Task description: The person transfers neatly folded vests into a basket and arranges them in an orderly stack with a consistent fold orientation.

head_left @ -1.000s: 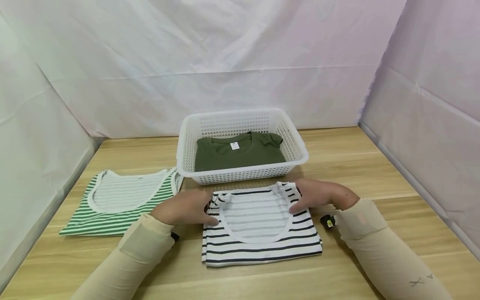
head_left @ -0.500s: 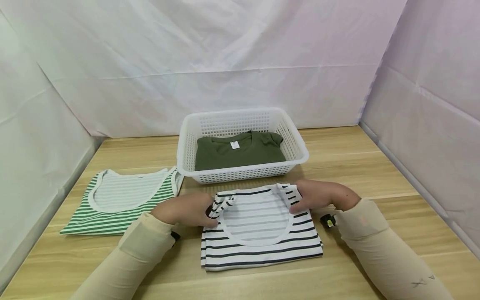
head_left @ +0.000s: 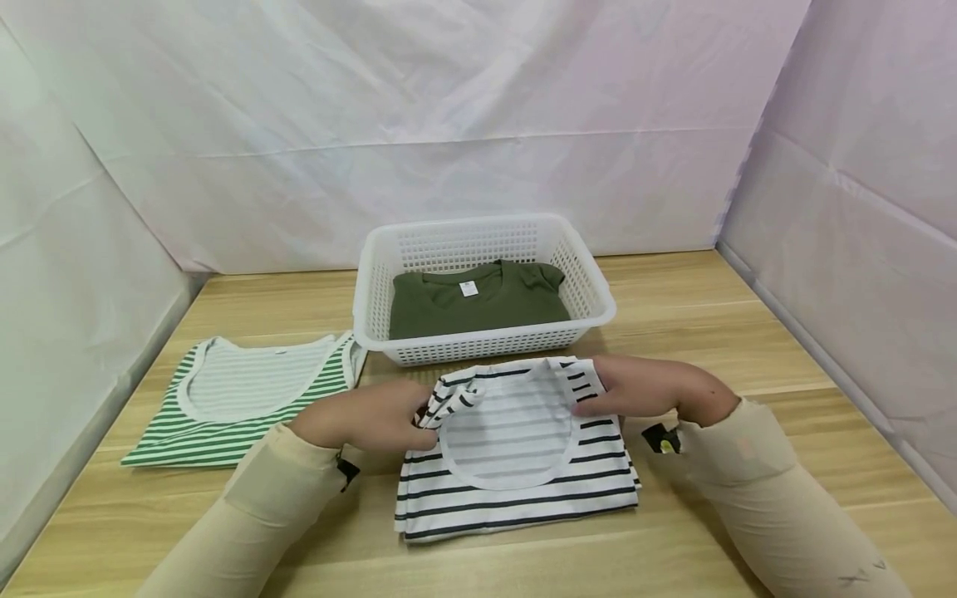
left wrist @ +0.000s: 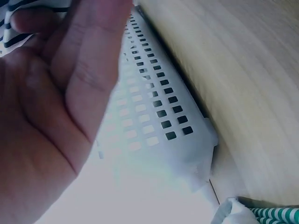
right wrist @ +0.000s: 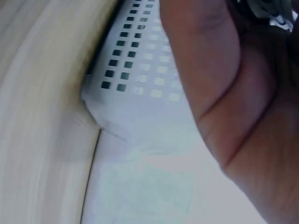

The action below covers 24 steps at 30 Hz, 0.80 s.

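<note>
Between the left hand [head_left: 380, 415] and right hand [head_left: 645, 388], which are gripping its opposite sides, the folded black-striped shirt [head_left: 516, 453] is lying on the counter [head_left: 676, 320], its long axis running crosswise, roughly parallel to the white basket [head_left: 489, 344] just beyond; neither hand is sitting clearly nearer.

White basket [head_left: 482, 347] just beyond fingers [left wrist: 96, 56], green-striped shirt [head_left: 247, 390] left, free tabletop [head_left: 748, 349] right

Head view: bright, diffuse light, sharp enough; soft shadows on table [head_left: 673, 303] under the sleeves [head_left: 770, 490]. Wrist views: cool cast, soft focus, glare washing out part of the basket [left wrist: 187, 156]; left hand [left wrist: 60, 102] and right hand [right wrist: 229, 88] shaded.
</note>
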### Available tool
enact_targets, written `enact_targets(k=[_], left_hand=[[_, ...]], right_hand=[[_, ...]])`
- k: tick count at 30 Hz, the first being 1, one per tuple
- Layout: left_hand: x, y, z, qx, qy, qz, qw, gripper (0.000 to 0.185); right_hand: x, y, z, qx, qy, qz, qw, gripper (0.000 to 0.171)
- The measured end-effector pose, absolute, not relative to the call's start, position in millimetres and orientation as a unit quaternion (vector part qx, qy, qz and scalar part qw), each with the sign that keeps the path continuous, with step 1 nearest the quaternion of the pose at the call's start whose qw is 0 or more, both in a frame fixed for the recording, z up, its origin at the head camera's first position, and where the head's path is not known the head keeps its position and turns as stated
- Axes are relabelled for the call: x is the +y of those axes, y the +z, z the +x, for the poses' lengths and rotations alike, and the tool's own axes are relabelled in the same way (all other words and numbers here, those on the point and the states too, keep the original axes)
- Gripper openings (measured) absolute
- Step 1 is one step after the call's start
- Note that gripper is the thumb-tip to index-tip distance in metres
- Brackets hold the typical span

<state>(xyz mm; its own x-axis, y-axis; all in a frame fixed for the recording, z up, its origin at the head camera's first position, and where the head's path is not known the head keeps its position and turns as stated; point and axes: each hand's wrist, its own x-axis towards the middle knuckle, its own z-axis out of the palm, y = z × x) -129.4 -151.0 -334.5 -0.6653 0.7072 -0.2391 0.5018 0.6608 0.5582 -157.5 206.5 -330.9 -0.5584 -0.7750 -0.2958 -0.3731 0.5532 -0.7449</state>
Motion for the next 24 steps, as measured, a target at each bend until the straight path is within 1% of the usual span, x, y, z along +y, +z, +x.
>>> enact_targets(k=[3, 6, 11, 14, 16, 18, 24], left_hand=[[-151.5, -330.3, -130.5, 0.877, 0.252, 0.348, 0.213, 0.008], [-153.6, -325.3, -132.2, 0.867, 0.285, 0.353, 0.205, 0.007], [-158.4, -318.4, -132.4, 0.851, 0.342, 0.335, 0.217, 0.002], [-162.1, -315.1, -130.6, 0.84, 0.38, 0.314, 0.226, 0.011], [-165.1, -312.4, -128.6, 0.833, 0.397, 0.314, 0.222, 0.02], [-168.2, -308.1, -126.4, 0.828, 0.408, 0.315, 0.219, 0.025], [-175.1, -290.6, -122.1, 0.829, 0.408, 0.314, 0.219, 0.024]], right_hand=[[206.8, -327.2, -157.0, 0.81, -0.343, -0.355, 0.317, 0.028], [208.0, -322.7, -156.3, 0.805, -0.363, -0.353, 0.31, 0.033], [210.9, -315.7, -155.3, 0.798, -0.405, -0.335, 0.295, 0.044], [213.4, -311.1, -153.2, 0.798, -0.42, -0.328, 0.281, 0.043], [215.5, -307.1, -150.2, 0.803, -0.422, -0.326, 0.268, 0.043], [217.8, -302.0, -146.0, 0.806, -0.423, -0.322, 0.259, 0.042], [224.1, -286.5, -138.7, 0.813, -0.431, -0.308, 0.241, 0.039]])
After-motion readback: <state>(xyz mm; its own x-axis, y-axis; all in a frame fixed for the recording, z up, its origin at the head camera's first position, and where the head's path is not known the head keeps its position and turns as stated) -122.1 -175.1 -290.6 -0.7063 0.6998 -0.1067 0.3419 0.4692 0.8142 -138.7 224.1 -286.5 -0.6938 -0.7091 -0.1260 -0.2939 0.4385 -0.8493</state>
